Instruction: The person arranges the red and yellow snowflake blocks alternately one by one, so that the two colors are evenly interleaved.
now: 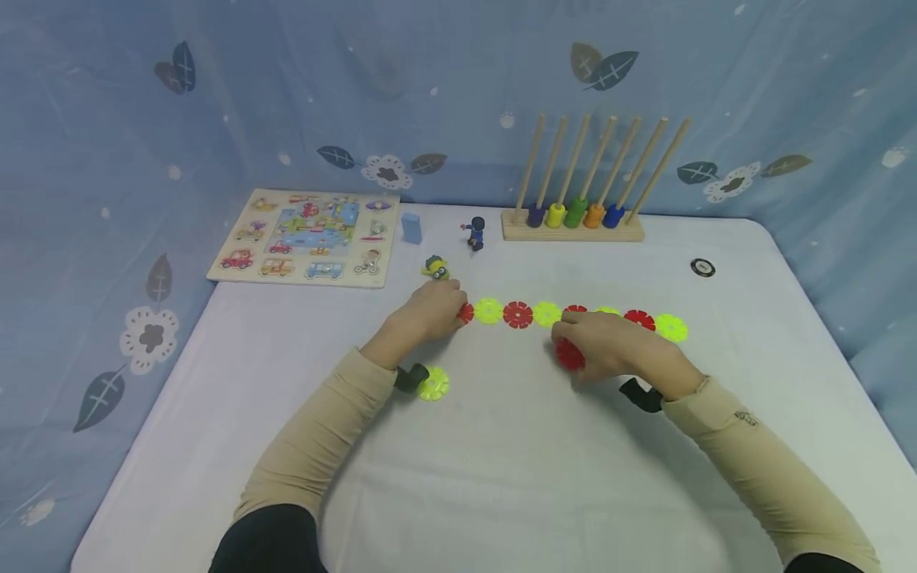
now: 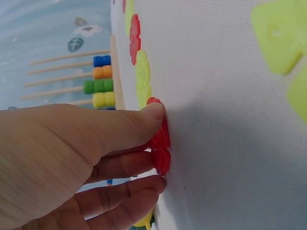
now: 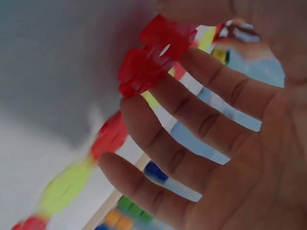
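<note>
A row of alternating red and yellow-green snowflake discs (image 1: 518, 315) runs across the white table. At the row's left end my left hand (image 1: 432, 309) pinches a red disc (image 2: 161, 136) between thumb and fingers, next to a yellow-green one. My right hand (image 1: 605, 341) holds another red disc (image 1: 570, 354) in front of the row, above the table. In the right wrist view this red disc (image 3: 156, 55) sits between the thumb and the fingertips. Part of the row is hidden behind the right hand. A loose yellow-green disc (image 1: 434, 383) lies near the left wrist.
Behind the left hand lies a small green-and-yellow figure (image 1: 435, 267). Farther back stand a blue block (image 1: 411, 228), a small figure in blue (image 1: 476, 233) and a wooden peg rack (image 1: 573, 231) with coloured beads. A picture puzzle board (image 1: 304, 239) lies back left, a black round chip (image 1: 703, 267) right.
</note>
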A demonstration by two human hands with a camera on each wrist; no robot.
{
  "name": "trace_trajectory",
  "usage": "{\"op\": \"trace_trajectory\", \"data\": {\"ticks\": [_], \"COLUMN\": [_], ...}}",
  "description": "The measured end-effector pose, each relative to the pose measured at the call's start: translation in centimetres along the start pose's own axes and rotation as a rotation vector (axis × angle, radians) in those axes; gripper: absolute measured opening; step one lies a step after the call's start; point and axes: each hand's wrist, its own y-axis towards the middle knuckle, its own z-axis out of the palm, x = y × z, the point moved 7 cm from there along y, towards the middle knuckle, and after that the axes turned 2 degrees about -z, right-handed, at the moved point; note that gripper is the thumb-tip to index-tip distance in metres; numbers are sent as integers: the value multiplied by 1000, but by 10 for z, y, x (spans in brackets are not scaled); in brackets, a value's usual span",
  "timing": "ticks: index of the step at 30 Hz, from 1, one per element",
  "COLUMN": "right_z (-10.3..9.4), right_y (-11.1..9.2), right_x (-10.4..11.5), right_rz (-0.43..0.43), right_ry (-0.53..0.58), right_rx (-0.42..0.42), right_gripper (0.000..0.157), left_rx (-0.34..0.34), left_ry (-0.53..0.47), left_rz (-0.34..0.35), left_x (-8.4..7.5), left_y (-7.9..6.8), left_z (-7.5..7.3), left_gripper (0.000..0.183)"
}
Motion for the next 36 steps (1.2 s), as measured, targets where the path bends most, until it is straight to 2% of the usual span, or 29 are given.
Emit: {"op": "trace_trajectory", "data": {"ticks": [8, 18, 28, 36], "right_z": [1, 7, 6, 8], "right_y": [-49, -95, -110, -101], "right_x": [-60, -127, -177, -194], "right_rz": [181, 359, 463, 468], "right_ry": [29, 48, 45, 71], "right_rx": [-60, -17, 13, 31], "right_gripper": [55, 57, 61, 57], "left_rx": [-17, -18, -21, -42], "left_ry": [1, -15, -4, 24], "left_rz": [1, 4, 11, 21], "left_x": [3, 2, 0, -1], "left_y": [-1, -1, 0, 1], "left_z": [-1, -2, -2, -1], "left_gripper": [24, 23, 23, 24]}}
